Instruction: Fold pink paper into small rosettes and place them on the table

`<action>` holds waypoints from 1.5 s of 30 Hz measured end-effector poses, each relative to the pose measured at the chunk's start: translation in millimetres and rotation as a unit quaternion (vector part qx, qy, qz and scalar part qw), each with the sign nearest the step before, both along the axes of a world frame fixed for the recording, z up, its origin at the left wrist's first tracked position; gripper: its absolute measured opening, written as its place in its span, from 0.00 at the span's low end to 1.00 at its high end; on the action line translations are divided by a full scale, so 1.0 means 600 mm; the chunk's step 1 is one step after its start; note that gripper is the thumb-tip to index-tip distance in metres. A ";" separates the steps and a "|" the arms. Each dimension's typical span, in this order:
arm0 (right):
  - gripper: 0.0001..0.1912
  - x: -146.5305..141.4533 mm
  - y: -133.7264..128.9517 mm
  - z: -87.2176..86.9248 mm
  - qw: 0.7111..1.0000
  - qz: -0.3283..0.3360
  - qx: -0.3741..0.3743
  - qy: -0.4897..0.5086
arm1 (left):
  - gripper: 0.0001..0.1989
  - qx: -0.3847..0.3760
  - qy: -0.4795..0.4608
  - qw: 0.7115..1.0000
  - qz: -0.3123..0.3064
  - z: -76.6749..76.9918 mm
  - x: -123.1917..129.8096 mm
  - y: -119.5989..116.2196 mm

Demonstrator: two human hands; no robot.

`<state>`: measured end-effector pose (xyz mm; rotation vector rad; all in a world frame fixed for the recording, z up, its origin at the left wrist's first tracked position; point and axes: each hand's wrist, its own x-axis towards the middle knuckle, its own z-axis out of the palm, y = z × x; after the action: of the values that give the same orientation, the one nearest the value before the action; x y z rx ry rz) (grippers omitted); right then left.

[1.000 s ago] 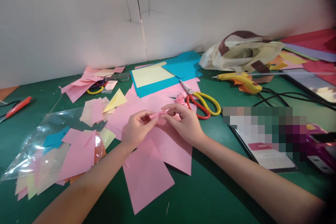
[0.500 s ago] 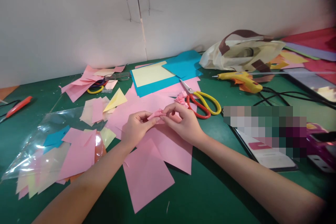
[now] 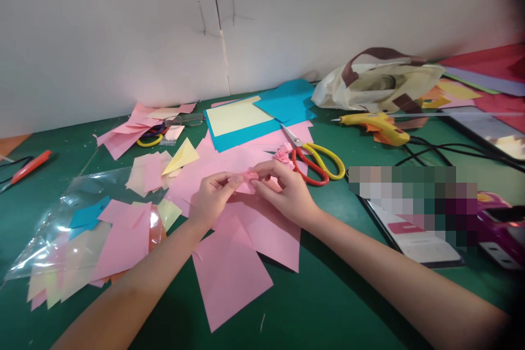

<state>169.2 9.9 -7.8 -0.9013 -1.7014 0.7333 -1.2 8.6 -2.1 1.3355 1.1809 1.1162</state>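
A small folded piece of pink paper (image 3: 246,181) is pinched between my two hands, above the pink sheets (image 3: 233,279) on the table. My left hand (image 3: 214,196) grips its left side between thumb and fingers. On its right side, the fingertips of my right hand (image 3: 285,188) are closed. The fingers partly cover the paper, so its full shape is hidden. Just beyond my right hand sit a pink paper flower (image 3: 284,154) and scissors (image 3: 316,163) with red and yellow handles, blades slightly apart.
Blue sheets (image 3: 291,101) and a pale yellow sheet (image 3: 238,115) lie at the back. To the left is a clear plastic bag (image 3: 53,235) with paper pieces. At right are a yellow glue gun (image 3: 375,127) with cable, a tote bag (image 3: 340,90) and a phone (image 3: 426,243).
The pink paper has turned in my fingers, and more of its lower part shows between the hands. My left thumb has lifted and drawn back slightly. Everything else stays in place.
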 end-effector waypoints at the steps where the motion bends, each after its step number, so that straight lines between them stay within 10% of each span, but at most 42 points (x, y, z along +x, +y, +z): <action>1: 0.07 0.001 0.000 -0.001 1.000 0.003 0.005 -0.005 | 0.11 -0.001 0.000 1.000 0.000 -0.001 0.000 0.000; 23: 0.07 0.011 0.006 -0.009 0.995 0.053 0.070 -0.049 | 0.10 -0.001 -0.002 1.000 0.001 0.001 -0.001 0.004; 35: 0.11 0.006 0.000 0.007 0.983 0.102 -0.149 0.023 | 0.08 0.070 0.087 0.993 -0.026 0.011 0.003 -0.008; 45: 0.01 0.004 -0.002 -0.006 0.999 0.020 -0.021 0.014 | 0.12 0.047 0.017 0.999 0.002 0.005 0.004 -0.005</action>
<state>171.6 8.7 -11.3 -0.8832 -1.6888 0.8083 1.0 5.3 0.7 1.4286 1.1674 1.1678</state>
